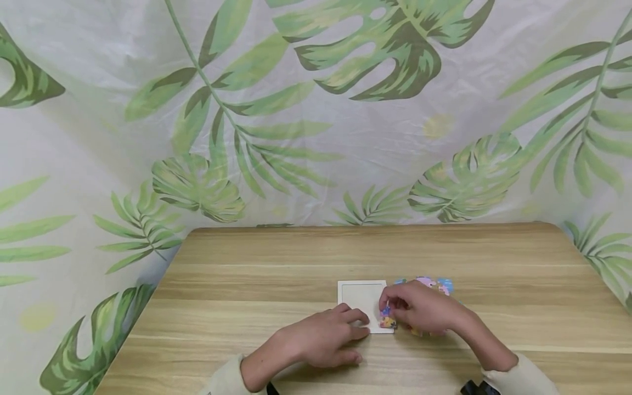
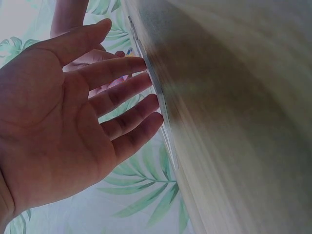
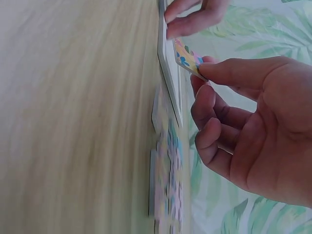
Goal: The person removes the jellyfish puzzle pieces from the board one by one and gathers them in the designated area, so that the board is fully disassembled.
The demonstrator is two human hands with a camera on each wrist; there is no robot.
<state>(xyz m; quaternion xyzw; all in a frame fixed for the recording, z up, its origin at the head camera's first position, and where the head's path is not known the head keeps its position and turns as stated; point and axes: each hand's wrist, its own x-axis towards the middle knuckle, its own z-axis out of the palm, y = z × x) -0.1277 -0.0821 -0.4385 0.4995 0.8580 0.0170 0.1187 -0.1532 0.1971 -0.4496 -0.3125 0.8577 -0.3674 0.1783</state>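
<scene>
A white rectangular puzzle board [image 1: 359, 295] with a thin line inside its border lies flat on the table. My right hand [image 1: 428, 307] pinches a colourful jigsaw puzzle piece [image 1: 387, 322] between thumb and index finger, over the board's near right corner. In the right wrist view that puzzle piece [image 3: 187, 59] is tilted, its yellow, blue and pink print showing, while the other fingers curl loosely. My left hand [image 1: 329, 337] rests its fingertips at the board's near edge. Seen from the left wrist, the left hand's fingers [image 2: 119, 95] are spread and nearly straight, holding nothing.
More puzzle pieces [image 1: 445, 286] lie beside the board on the right, partly hidden beneath my right hand. Some pieces overlap in the right wrist view. The wooden table [image 1: 247, 274] ends at a leaf-patterned cloth [image 1: 306, 109] behind it.
</scene>
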